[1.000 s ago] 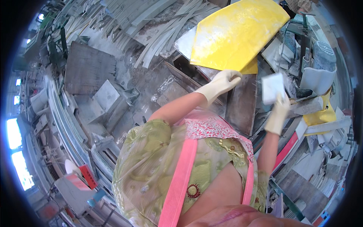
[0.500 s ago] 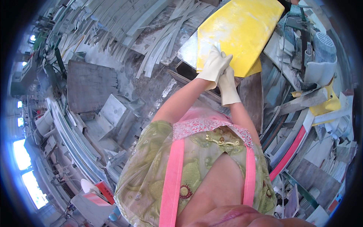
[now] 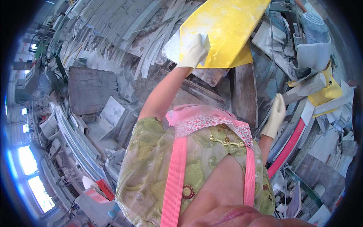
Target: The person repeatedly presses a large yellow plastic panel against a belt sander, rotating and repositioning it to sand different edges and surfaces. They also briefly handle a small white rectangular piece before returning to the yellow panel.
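Observation:
In a cream rubber glove, my left hand is closed at the near left edge of a yellow sheet. A small pale slab shows between its thumb and fingers; its exact kind cannot be made out. The yellow sheet has whitish wet smears and lies over a light board. My right hand, gloved the same way, is out to the right, away from the sheet. Its fingers are stretched upward and nothing shows in them.
Long thin strips lie heaped at the far left. A dark square board stands at the left. At the right are a grey motor, a stone-like bar, a second yellow sheet and a red-edged curved rail.
My hands were together at the sheet's near edge. Now they are apart: the right has swung down and right, while the left stays at the sheet with the slab.

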The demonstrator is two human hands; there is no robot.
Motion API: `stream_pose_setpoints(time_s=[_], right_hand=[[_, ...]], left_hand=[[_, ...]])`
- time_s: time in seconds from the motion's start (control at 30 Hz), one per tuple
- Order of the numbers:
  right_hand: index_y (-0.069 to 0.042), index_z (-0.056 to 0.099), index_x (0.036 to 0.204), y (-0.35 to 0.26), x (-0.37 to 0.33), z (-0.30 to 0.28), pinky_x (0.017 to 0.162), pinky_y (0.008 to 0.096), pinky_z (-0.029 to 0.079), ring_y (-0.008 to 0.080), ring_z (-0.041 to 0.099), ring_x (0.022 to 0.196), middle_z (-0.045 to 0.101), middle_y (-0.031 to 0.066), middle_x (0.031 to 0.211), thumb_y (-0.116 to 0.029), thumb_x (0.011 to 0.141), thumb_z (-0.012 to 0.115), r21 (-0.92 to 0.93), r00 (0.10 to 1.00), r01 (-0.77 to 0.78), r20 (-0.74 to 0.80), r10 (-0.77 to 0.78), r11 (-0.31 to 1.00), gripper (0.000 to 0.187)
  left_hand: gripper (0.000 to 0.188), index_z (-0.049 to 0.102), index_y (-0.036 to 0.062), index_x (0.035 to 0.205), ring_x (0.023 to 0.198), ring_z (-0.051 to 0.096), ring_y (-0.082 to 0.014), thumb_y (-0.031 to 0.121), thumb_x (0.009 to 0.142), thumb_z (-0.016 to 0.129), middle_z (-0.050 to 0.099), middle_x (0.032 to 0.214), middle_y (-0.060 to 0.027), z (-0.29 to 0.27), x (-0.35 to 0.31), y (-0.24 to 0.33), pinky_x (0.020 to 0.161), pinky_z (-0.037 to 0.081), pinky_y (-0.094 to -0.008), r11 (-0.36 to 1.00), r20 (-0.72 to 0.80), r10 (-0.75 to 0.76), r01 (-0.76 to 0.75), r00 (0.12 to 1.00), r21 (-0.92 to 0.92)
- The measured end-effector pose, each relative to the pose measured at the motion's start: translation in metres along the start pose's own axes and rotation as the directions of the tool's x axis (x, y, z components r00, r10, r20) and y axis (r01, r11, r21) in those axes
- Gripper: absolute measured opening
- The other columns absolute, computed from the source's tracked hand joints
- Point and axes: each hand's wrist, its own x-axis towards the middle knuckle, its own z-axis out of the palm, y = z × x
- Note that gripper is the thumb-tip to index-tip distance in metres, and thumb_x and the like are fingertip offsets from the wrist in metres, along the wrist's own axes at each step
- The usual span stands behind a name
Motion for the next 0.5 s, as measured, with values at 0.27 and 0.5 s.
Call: stream_pose_setpoints(time_s=[0.27,0.5], right_hand=[[0.002,0.059,0.137,0.047,-0.010,-0.156,0.110,0.0383,0.042,0.0316,0.058,0.126,0.059,0.0212,0.140,-0.032,0.103,0.056,-0.332,0.898,-0.101,-0.437,-0.058,0.938,0.048],[-0.002,0.051,0.144,0.148,-0.021,-0.210,0.111,0.0473,0.041,0.0382,0.049,0.134,0.052,0.0217,0.146,-0.055,0.102,0.046,-0.878,0.919,-0.317,-0.378,-0.111,0.360,0.068]], left_hand=[[0.057,0.057,0.0035,0.137,0.115,0.065,-0.0377,0.023,0.083,0.063,0.067,0.120,-0.0264,0.011,0.012,-0.002,0.097,0.050,-0.0416,0.995,0.055,-0.053,0.048,0.997,0.091],[0.049,0.063,0.0031,0.123,0.108,0.068,-0.0361,0.033,0.085,0.069,0.070,0.112,-0.0243,0.011,0.006,0.000,0.090,0.052,-0.0424,0.980,-0.007,-0.095,0.095,0.995,0.176]])
